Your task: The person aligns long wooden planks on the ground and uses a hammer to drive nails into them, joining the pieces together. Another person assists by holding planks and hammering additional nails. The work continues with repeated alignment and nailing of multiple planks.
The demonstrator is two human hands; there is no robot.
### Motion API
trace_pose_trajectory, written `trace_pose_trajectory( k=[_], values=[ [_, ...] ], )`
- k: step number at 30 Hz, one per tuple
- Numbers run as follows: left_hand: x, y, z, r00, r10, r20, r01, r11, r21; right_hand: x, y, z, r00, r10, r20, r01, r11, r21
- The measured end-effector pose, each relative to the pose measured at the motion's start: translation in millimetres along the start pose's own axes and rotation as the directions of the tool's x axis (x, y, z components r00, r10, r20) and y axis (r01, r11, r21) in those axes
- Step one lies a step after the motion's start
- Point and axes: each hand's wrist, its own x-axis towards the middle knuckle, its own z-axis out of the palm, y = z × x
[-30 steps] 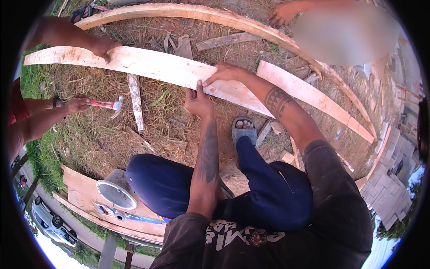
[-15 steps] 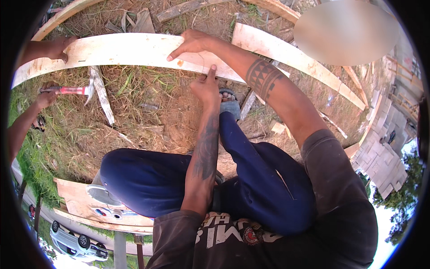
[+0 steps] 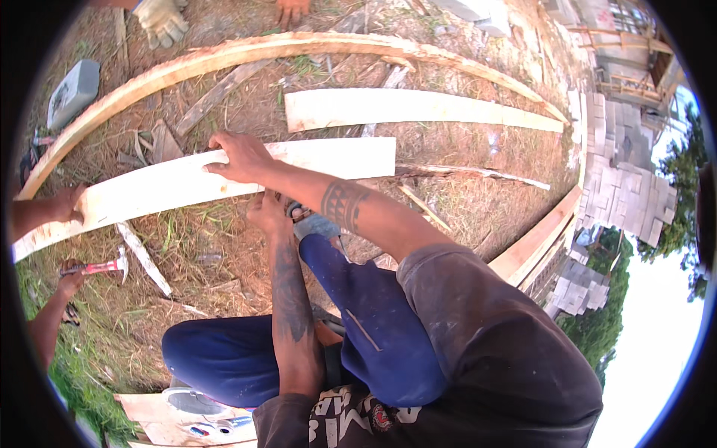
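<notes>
**Hands on a pale plank over dry grass**

Head view: your right hand (image 3: 240,155) lies flat on the long pale wooden plank (image 3: 224,178) that runs from the left edge to the centre of the frame, fingers spread over its upper edge, pressing rather than gripping. Your left hand (image 3: 267,211) sits just below it at the plank's lower edge; its fingers are curled against the wood, but you cannot tell whether they pinch anything. Both tattooed forearms rise from the bottom of the frame over your dark blue trousers (image 3: 351,321).

At the left edge, another person's bare hand (image 3: 66,203) rests on the same plank's end, and lower left a second hand of theirs grasps a red-handled hammer (image 3: 101,266). A second pale board (image 3: 418,108) lies above and to the right, well apart from your hands. A long curved wooden strip (image 3: 246,51) arcs across the top. In the upper left, a gloved hand (image 3: 164,21) touches the ground near a grey block (image 3: 72,91). Stacked grey pavers (image 3: 624,194) stand on the right.
</notes>
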Motion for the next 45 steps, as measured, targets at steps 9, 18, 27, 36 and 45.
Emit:
trace_pose_trajectory(
  k=[9,18,27,36,45],
  values=[
    [10,13,-7,0.999,0.05,0.006,-0.051,0.986,0.159,-156,180,-150,0.912,0.383,-0.148,-0.408,0.887,-0.215],
    [-12,5,8,0.987,0.139,-0.077,-0.127,0.982,0.141,-182,173,-143,0.976,0.044,-0.214,-0.135,0.893,-0.429],
    [-16,10,18,0.985,0.123,-0.119,-0.112,0.989,0.096,-188,164,-138,0.988,0.125,0.095,-0.031,0.746,-0.666],
    [-18,16,19,0.982,0.151,-0.108,-0.131,0.975,0.178,-195,171,-122,0.998,0.035,0.048,0.009,0.712,-0.702],
    [-70,59,69,0.736,-0.174,0.654,-0.674,-0.27,0.687,-212,183,-124,0.999,0.028,-0.033,-0.043,0.714,-0.699]
  ],
)
